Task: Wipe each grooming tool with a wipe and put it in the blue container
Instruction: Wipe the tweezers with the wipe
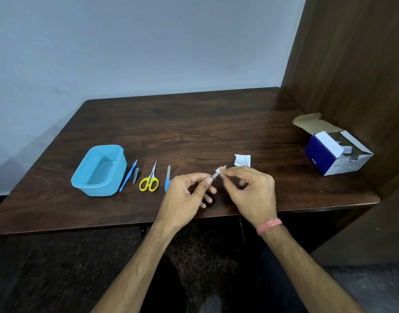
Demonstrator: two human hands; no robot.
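Note:
My left hand (189,190) pinches a small thin metal tool (214,176) by its near end, above the table's front middle. My right hand (250,190) pinches a small white wipe (218,171) around the tool's far part. To the left lie a blue-handled nail file (167,178), yellow-handled scissors (150,180), a metal nail clipper (136,175) and a slim blue tool (128,176) in a row. The blue container (117,168) stands open at the row's left end, with nothing visible inside.
A torn white wipe sachet (242,160) lies just beyond my right hand. An open blue and white box (336,152) of sachets sits at the table's right side, next to a wooden partition (352,64). The dark wooden table (194,123) meets a pale wall.

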